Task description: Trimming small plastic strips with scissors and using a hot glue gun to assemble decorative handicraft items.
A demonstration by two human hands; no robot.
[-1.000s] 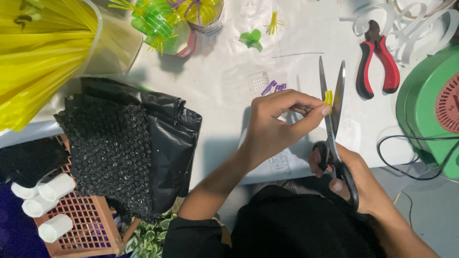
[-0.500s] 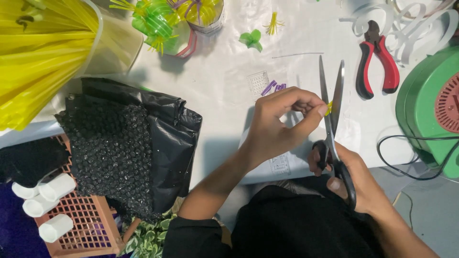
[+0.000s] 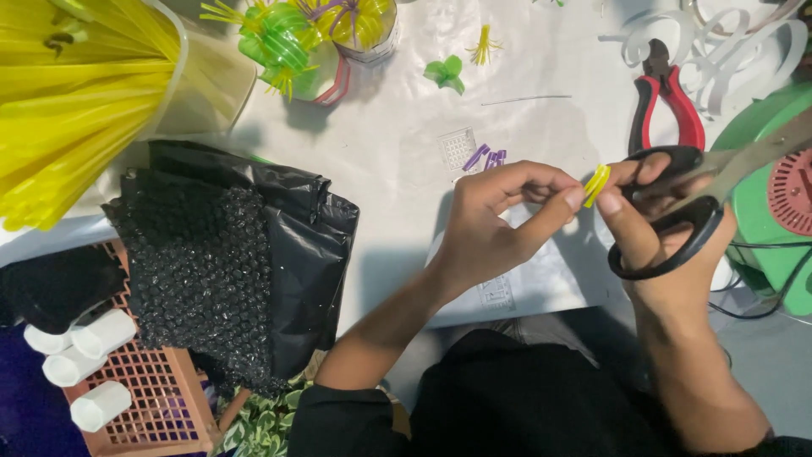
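We note a small yellow plastic strip [image 3: 596, 184], thin, glossy, curved, pinched between left hand [image 3: 499, 220] fingertips above the white table [image 3: 397, 161]. Right hand [image 3: 655, 233] fingers closed through black-handled scissors [image 3: 677, 211].

yellow strip [image 3: 596, 184], black-handled scissors [image 3: 677, 211] — red pliers [image 3: 666, 106], black bubble wrap [image 3: 199, 271].

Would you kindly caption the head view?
Left hand pinches a yellow strip beside the right hand holding black scissors.

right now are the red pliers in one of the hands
No, the red-handled pliers lie alone on the white table, while the right hand holds black scissors and the left hand pinches a yellow strip.
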